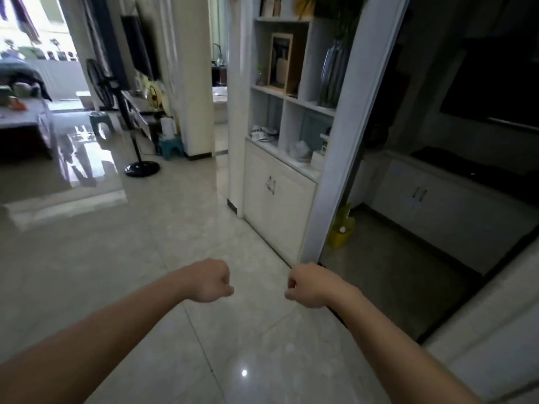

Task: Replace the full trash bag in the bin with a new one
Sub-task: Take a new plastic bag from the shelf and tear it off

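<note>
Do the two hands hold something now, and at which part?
Nothing is held. The left hand and right hand are both curled into empty fists above the tiled floor.

Floor ahead: we see open tiled floor (pixel 180 258) between and beyond both hands.
Right side: white cabinet (pixel 277 205) and door frame (pixel 329 185) stand just beside the right hand (pixel 309 285).
Doorway right: dark passage, yellow pot (pixel 339 231) at the threshold.
Far left: standing fan (pixel 137 158) and low table (pixel 26 126), well apart.
</note>
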Motion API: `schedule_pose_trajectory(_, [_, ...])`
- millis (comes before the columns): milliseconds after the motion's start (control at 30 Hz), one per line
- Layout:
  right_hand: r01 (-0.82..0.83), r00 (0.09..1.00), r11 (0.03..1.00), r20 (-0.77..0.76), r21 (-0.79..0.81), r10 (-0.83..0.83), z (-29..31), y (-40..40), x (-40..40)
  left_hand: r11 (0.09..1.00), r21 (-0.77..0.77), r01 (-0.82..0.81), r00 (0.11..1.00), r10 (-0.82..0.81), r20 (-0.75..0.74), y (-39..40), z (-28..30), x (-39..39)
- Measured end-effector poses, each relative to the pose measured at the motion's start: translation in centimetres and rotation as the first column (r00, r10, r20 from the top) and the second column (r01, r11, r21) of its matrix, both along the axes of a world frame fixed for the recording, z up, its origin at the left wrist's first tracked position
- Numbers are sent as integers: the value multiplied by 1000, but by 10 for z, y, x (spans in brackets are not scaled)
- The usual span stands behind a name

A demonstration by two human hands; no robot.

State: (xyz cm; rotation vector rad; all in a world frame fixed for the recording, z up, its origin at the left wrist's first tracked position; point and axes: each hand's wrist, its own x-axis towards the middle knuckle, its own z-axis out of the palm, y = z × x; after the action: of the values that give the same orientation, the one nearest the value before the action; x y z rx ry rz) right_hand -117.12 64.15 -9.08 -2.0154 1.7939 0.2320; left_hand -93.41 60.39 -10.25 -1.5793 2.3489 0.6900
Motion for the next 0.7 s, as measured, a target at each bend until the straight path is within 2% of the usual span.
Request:
schedule_pose_trajectory(200, [16,1000,1000,25,0,-16,15,-126,27,999,39,14,1000,-15,19,-125,15,22])
schedule_pose_trajectory(367, [77,997,997,9,-2,-77,9,-231,51,999,10,54,998,-53,-22,-247,15,38])
schedule_pose_trajectory(700, [295,955,955,-1,-23,-295,9,-428,80,970,-21,240,970,-241,-27,-486,22,56])
